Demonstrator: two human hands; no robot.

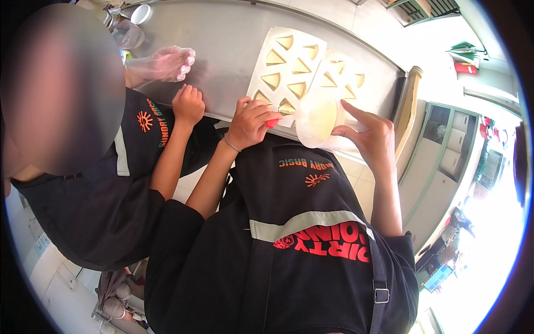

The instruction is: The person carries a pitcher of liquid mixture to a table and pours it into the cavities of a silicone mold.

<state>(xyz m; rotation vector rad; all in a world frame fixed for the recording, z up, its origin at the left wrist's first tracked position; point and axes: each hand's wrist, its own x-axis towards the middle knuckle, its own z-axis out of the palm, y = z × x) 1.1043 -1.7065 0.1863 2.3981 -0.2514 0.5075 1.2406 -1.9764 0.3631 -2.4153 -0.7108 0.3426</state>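
Note:
My right hand [370, 133] grips the side of a translucent plastic container [317, 119], with thumb and fingers apart around it. Pale cream-coloured contents show inside the container, which is tilted over the near edge of the moulds. My left hand [251, 123] is closed on a small red thing [272, 123], perhaps a tool's handle; the rest of it is hidden. Just beyond that hand lies a white mould [285, 61] with several wedge-shaped cavities, some with pale filling. A second white mould [340, 62] adjoins it on the right, partly behind the container.
A steel worktable [222, 33] carries the moulds. At my left stands a co-worker in a dark apron, with one plastic-gloved hand [173, 62] over the table and one bare hand [189, 104] near its edge. A white bowl [141, 14] sits far left; a cabinet [439, 150] stands right.

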